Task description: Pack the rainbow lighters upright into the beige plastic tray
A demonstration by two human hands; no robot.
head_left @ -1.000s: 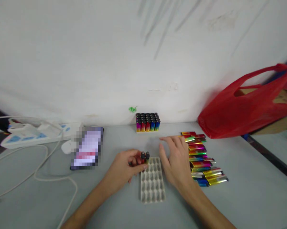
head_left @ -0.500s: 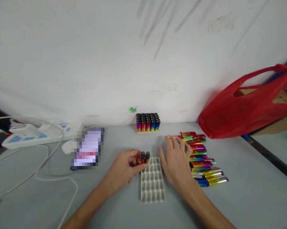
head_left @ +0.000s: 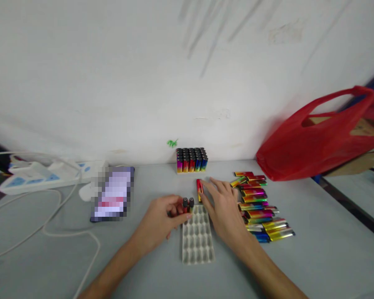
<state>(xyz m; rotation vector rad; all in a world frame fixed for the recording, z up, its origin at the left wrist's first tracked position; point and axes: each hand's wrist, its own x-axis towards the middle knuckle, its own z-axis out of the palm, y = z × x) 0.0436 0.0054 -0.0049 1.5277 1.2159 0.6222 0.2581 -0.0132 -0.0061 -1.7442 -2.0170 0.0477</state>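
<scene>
Two dark-topped lighters stand upright in our left hand, thumb and fingers closed around them at the far left corner of the pale pocketed tray; the low pinch probably stops them tipping, though our fingers hide whether their bases sit in the pockets. Our right hand is partly open, palm down, its thumb and forefinger seemingly pinching the side of a red lighter just beyond the tray's far edge; that light hold likely leaves its angle easy to adjust. Loose lighters lie flat in a rough column on the tabletop, right of our right hand, probably within easy reach; the upright block of lighters stands near the wall, apart from both hands, where it seems less likely to be knocked.
</scene>
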